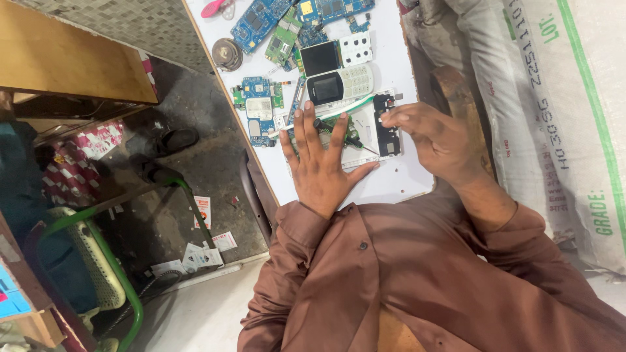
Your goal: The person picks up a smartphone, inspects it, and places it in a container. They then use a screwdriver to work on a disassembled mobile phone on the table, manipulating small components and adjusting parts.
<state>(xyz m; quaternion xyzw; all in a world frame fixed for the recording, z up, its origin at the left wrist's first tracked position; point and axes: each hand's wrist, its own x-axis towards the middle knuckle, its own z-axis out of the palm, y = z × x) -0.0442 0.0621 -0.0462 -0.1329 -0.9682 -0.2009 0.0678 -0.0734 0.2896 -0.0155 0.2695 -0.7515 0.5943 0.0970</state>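
Left hand (pixel 319 163) lies flat, fingers spread, palm down on a white phone frame (pixel 365 127) at the near edge of the white surface (pixel 398 182); the flat press looks meant to keep the frame from sliding. Under the fingers sits a small green circuit board (pixel 344 127), partly hidden. Right hand (pixel 433 140) comes in from the side, its grip curled, fingertips closed together on the black inner part (pixel 386 130) at the frame's right end; whether it pinches a tool I cannot tell. Just beyond the frame lies a pale keypad phone (pixel 339 85) with a dark screen, smooth plastic, rounded corners. Further back: blue circuit boards (pixel 261 23), flat, studded with components, and a round metal disc (pixel 227 53) near the surface's left edge. Brown sleeves, woven cloth.
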